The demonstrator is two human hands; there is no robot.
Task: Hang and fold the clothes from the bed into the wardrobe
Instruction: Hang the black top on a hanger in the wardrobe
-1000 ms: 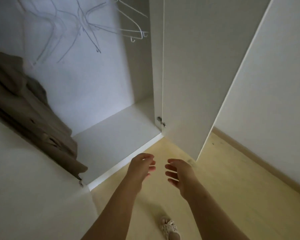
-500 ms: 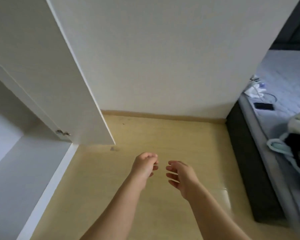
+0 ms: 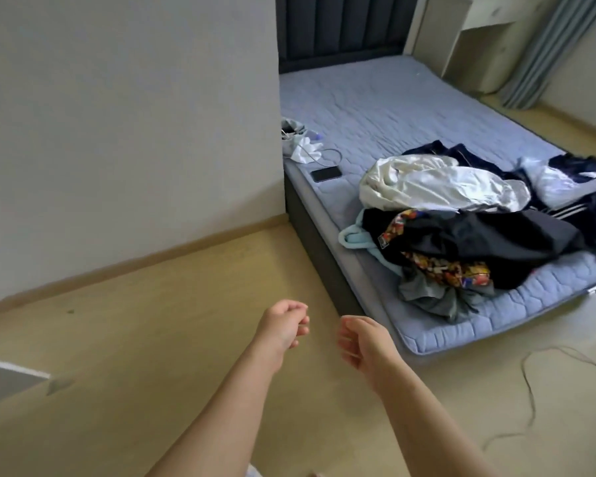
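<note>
A heap of clothes (image 3: 468, 232) lies on the near end of the bed (image 3: 369, 108), which has a blue quilted mattress. The heap holds a white garment (image 3: 437, 184) on top, dark pieces, a colourful patterned piece (image 3: 444, 270) and a light blue item (image 3: 353, 237). My left hand (image 3: 283, 325) and my right hand (image 3: 363, 342) hang side by side over the floor, short of the bed's near corner. Both hold nothing, with fingers loosely curled. The wardrobe is out of view except for a white edge (image 3: 11, 373) at the lower left.
A black phone (image 3: 326, 174), a cable and small crumpled items (image 3: 300, 142) lie on the bed's left edge by the white wall (image 3: 117, 115). A cord (image 3: 530, 390) trails on the wooden floor at right. Grey curtains (image 3: 551, 46) hang at the far right.
The view has swung right from the open wardrobe, past its door and the wall, to the bed with the clothes. My hands keep the same loosely curled pose in front of me.
</note>
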